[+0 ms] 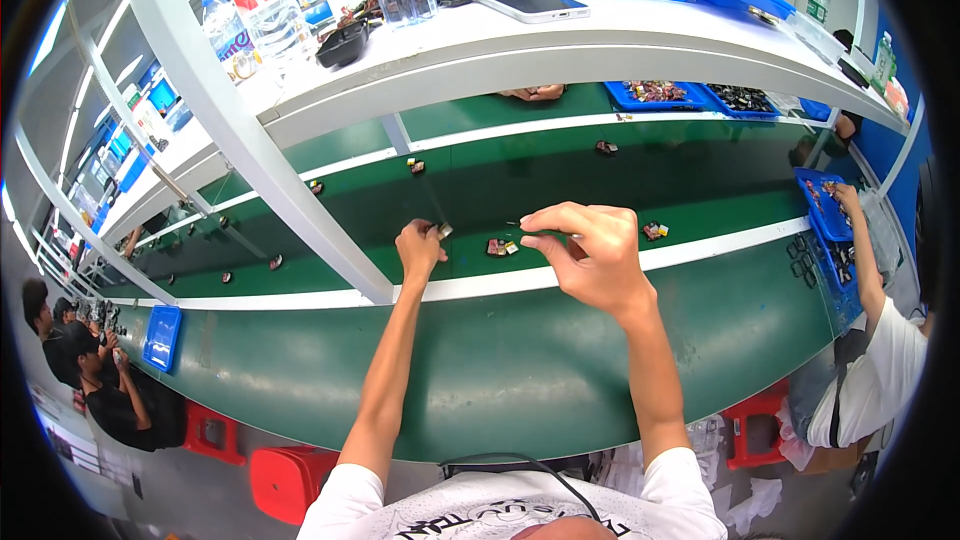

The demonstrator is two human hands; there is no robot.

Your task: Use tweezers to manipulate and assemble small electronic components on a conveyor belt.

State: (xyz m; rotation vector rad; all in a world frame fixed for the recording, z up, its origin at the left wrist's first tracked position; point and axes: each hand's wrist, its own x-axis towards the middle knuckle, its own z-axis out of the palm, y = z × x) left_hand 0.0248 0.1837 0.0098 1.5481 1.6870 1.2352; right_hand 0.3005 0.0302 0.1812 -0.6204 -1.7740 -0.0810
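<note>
My left hand [420,248] is over the green conveyor belt, its fingers closed on a small electronic assembly [444,231] with a pale part showing. To the right, my right hand [592,252] is raised with thumb and forefinger nearly meeting. A thin dark sliver [513,224] sticks out at its fingertips, too small to name. Between my hands, a small red, yellow and black assembly [502,247] lies on the belt [560,175]. A similar assembly [655,231] lies beyond my right hand, apart from it.
More assemblies sit along the belt, one [415,166] farther back. A white post [250,130] and a raised shelf [560,65] stand ahead. Blue trays of parts [822,202] are at the right, where a co-worker's hand [848,198] reaches in. An upright blue tray [162,337] is at left.
</note>
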